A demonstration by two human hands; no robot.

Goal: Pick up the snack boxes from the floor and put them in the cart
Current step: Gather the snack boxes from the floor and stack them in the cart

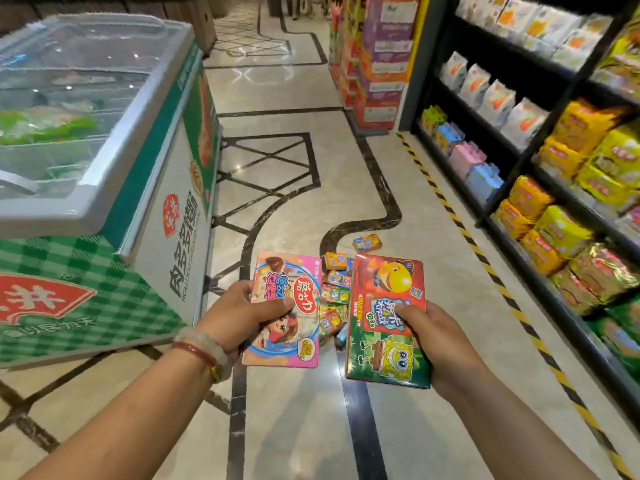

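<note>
My left hand (239, 315) grips a pink snack box (287, 271) by its left edge, thumb across the front. My right hand (436, 341) grips a red and green snack box (388, 275) with a cartoon sponge figure, thumb on its face. Both boxes are held flat above the floor, side by side. Between and beyond them a pile of small colourful snack boxes (334, 296) lies on the marble floor, partly hidden by the held boxes. One small box (367, 242) lies apart, farther up the aisle. No cart is in view.
A chest freezer (104, 161) with a glass lid stands on the left. Black shelves (540, 174) full of snack bags line the right, behind a yellow-black floor stripe (460, 226). Stacked cartons (377, 64) stand at the far end.
</note>
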